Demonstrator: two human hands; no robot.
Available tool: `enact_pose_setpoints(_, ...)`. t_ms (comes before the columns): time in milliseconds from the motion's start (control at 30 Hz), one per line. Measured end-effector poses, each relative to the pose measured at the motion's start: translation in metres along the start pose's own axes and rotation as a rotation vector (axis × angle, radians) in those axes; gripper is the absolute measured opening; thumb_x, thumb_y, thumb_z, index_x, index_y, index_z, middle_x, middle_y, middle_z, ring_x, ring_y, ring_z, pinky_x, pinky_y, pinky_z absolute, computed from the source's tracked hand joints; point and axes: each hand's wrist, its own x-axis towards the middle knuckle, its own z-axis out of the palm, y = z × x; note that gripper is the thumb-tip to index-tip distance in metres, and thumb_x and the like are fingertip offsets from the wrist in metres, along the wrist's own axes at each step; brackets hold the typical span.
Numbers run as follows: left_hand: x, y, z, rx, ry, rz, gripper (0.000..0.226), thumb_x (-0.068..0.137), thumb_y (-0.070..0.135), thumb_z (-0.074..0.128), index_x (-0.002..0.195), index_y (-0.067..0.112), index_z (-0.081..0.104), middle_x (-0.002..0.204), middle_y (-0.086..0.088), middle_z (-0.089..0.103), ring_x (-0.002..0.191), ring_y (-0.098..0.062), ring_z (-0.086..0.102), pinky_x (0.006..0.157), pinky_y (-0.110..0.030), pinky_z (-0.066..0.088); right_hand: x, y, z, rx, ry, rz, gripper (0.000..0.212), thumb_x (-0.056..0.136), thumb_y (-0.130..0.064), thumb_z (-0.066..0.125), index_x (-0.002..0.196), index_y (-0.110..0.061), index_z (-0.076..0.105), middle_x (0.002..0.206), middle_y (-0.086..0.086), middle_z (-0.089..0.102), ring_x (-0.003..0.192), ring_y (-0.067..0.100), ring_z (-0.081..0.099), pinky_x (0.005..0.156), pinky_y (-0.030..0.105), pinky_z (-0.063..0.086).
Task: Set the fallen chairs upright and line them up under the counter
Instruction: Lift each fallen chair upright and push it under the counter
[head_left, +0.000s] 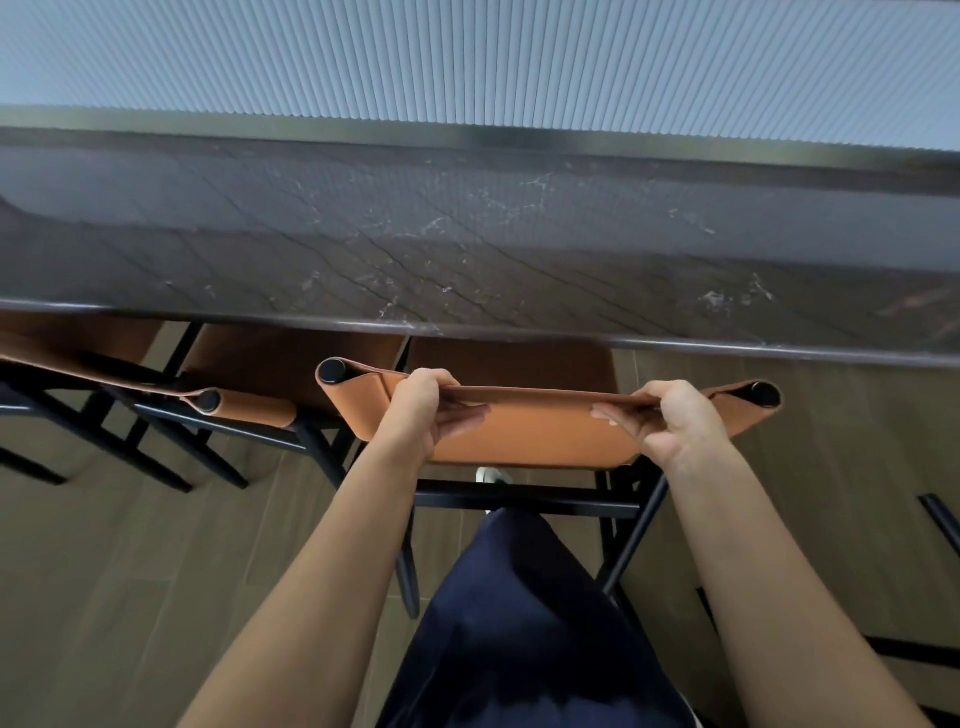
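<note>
Both hands are on the chair (540, 439) now: left hand (423, 410) and right hand (670, 421) each grip the top edge of the tan leather backrest (545, 405), fingers (465, 415) curled round it, one hand toward each end. The chair stands upright on its black legs (631, 545), right at the near edge of the worktop (467, 249), its seat reaching in under the overhang. So this one's up; the step in hand, I'd say, is the tucking-in. A dark-trousered knee (519, 623) is lifted close behind the rear crossbar (524, 500); whether it touches, I can't tell. Further left along the worktop edge a second chair (249, 408) sits upright, seat under the worktop too. What the next move wants: a straight push toward the worktop, even on both hands so the frame doesn't twist, stopping with the backrest level with its neighbour's. Off to the right, well out from the worktop, black bars (940, 519) lie low over the floor (156, 571). Possibly another chair down; too little shows to be sure.
</note>
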Motion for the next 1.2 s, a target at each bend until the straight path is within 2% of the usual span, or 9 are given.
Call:
enact_pose_setpoints(67, -0.002, -0.004, -0.001, -0.009, -0.007, -0.005, 0.018, 0.089, -0.001, 0.037, 0.085, -0.009, 0.053, 0.069, -0.026, 0.068, 0.062, -0.03, 0.071, 0.052, -0.03, 0.059, -0.003, 0.004, -0.004, -0.001, -0.002, -0.007, 0.012, 0.089, 0.013, 0.041, 0.094, 0.005, 0.048, 0.099, 0.035, 0.052, 0.08, 0.053, 0.061, 0.049, 0.043, 0.059)
enact_pose_setpoints(167, -0.003, -0.01, -0.003, -0.081, 0.011, 0.019, 0.017, 0.088, -0.004, 0.036, 0.098, -0.009, 0.049, 0.083, -0.031, 0.066, 0.06, -0.032, 0.07, 0.047, -0.029, 0.056, -0.004, 0.012, -0.008, -0.011, 0.009, -0.026, 0.012, 0.09, 0.013, 0.043, 0.095, 0.004, 0.049, 0.1, 0.032, 0.053, 0.083, 0.049, 0.063, 0.051, 0.043, 0.06)
enact_pose_setpoints(367, 0.012, -0.044, -0.012, -0.149, 0.055, 0.005, 0.035, 0.09, -0.006, 0.037, 0.123, -0.015, 0.045, 0.11, -0.037, 0.061, 0.08, -0.044, 0.067, 0.055, -0.037, 0.061, 0.023, 0.041, -0.029, 0.039, -0.011, -0.014, 0.019, 0.089, 0.017, 0.039, 0.097, 0.004, 0.05, 0.099, 0.028, 0.057, 0.09, 0.043, 0.063, 0.047, 0.047, 0.056)
enact_pose_setpoints(533, 0.04, -0.053, 0.0, -0.201, 0.083, -0.028, 0.014, 0.093, -0.01, 0.037, 0.099, -0.003, 0.047, 0.097, -0.03, 0.058, 0.077, -0.04, 0.062, 0.084, -0.044, 0.052, 0.057, 0.042, -0.03, 0.043, -0.003, -0.012, 0.025, 0.092, 0.019, 0.036, 0.094, -0.004, 0.046, 0.101, 0.022, 0.055, 0.092, 0.038, 0.059, 0.069, 0.054, 0.052)
enact_pose_setpoints(700, 0.075, -0.042, 0.018, -0.231, 0.107, -0.079, 0.02, 0.093, -0.01, 0.039, 0.111, -0.003, 0.045, 0.109, -0.033, 0.057, 0.079, -0.041, 0.063, 0.066, -0.045, 0.053, 0.091, 0.023, -0.021, 0.09, 0.026, 0.011, 0.026, 0.09, 0.021, 0.035, 0.094, -0.003, 0.046, 0.103, 0.022, 0.053, 0.083, 0.037, 0.057, 0.083, 0.058, 0.05)
enact_pose_setpoints(867, 0.092, -0.037, 0.02, -0.253, 0.12, -0.107, 0.02, 0.09, -0.009, 0.042, 0.109, -0.007, 0.049, 0.094, -0.03, 0.063, 0.079, -0.042, 0.065, 0.047, -0.033, 0.058, 0.112, 0.014, -0.019, 0.058, 0.048, 0.066, 0.036, 0.089, 0.02, 0.039, 0.118, 0.001, 0.046, 0.113, 0.026, 0.054, 0.091, 0.042, 0.059, 0.066, 0.053, 0.053)
enact_pose_setpoints(967, 0.102, -0.042, 0.025, -0.245, 0.228, -0.089, 0.02, 0.088, -0.006, 0.044, 0.107, -0.004, 0.053, 0.101, -0.027, 0.064, 0.087, -0.04, 0.068, 0.055, -0.035, 0.06, 0.117, 0.011, -0.015, 0.035, 0.084, 0.075, 0.037, 0.089, 0.02, 0.038, 0.12, 0.001, 0.046, 0.112, 0.027, 0.054, 0.088, 0.042, 0.059, 0.065, 0.053, 0.054)
enact_pose_setpoints(1067, 0.104, -0.044, 0.03, -0.233, 0.271, -0.086, 0.019, 0.086, -0.004, 0.044, 0.103, -0.001, 0.054, 0.102, -0.023, 0.063, 0.096, -0.039, 0.068, 0.066, -0.037, 0.059, 0.116, 0.011, -0.015, 0.049, 0.086, 0.083, 0.039, 0.089, 0.02, 0.038, 0.124, 0.004, 0.045, 0.12, 0.03, 0.052, 0.101, 0.046, 0.058, 0.07, 0.054, 0.054)
enact_pose_setpoints(1200, 0.109, -0.046, 0.029, -0.243, 0.285, -0.07, 0.018, 0.084, -0.004, 0.043, 0.099, -0.001, 0.052, 0.098, -0.022, 0.06, 0.082, -0.037, 0.068, 0.067, -0.038, 0.06, 0.114, 0.012, -0.014, 0.033, 0.097, 0.062, 0.035, 0.088, 0.02, 0.038, 0.118, 0.002, 0.045, 0.123, 0.031, 0.051, 0.113, 0.047, 0.056, 0.071, 0.052, 0.053)
